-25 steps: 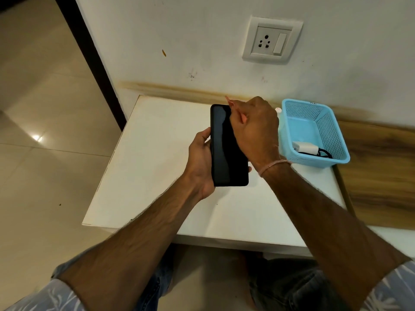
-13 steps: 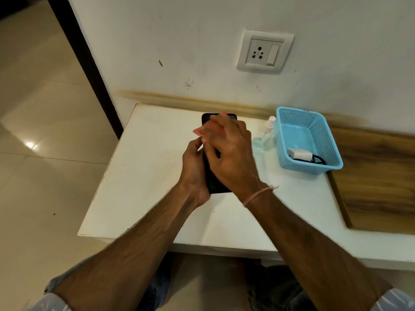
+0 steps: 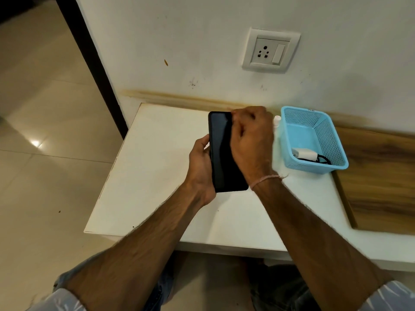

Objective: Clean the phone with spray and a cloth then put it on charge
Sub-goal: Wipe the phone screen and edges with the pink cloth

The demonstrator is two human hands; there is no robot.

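Note:
My left hand point(image 3: 201, 163) grips a black phone point(image 3: 221, 151) by its left edge, screen up, above the white table point(image 3: 157, 176). My right hand point(image 3: 251, 142) lies curled over the phone's right side and holds a pink cloth point(image 3: 233, 112), of which only a sliver shows at the fingertips. The spray bottle point(image 3: 277, 121) peeks out behind my right hand, mostly hidden. A white charger point(image 3: 304, 153) with a black cable lies in the blue basket point(image 3: 336, 151).
A wall socket with a switch point(image 3: 270, 51) sits on the white wall above the table. A wooden panel point(image 3: 381, 180) lies right of the basket. Tiled floor point(image 3: 45, 153) lies to the left.
My right hand with the cloth slid from the middle of the screen to the phone's upper right, uncovering most of the screen. The left hand keeps its hold.

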